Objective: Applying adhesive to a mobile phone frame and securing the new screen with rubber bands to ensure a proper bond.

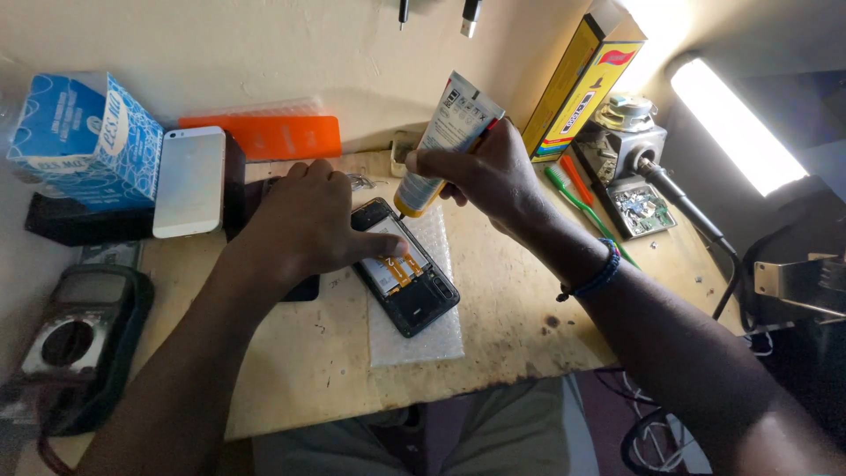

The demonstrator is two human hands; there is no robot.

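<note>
The opened phone (pixel 405 273) lies back-off on a sheet of bubble wrap (pixel 423 330), which cushions it and probably stops it sliding on the worn wooden surface (pixel 493 326). It looks thin, rigid and fragile inside, so pressing on the frame edge seems safest. That's what the left hand (pixel 304 225) does: grip flat, fingers together on the phone's left edge. Just above the phone, the right hand (pixel 489 172) has its grip clamped on a soft squeezable glue tube (pixel 445 137), nozzle down at the phone's top corner. A white phone (pixel 188 181) leans well left of it.
</note>
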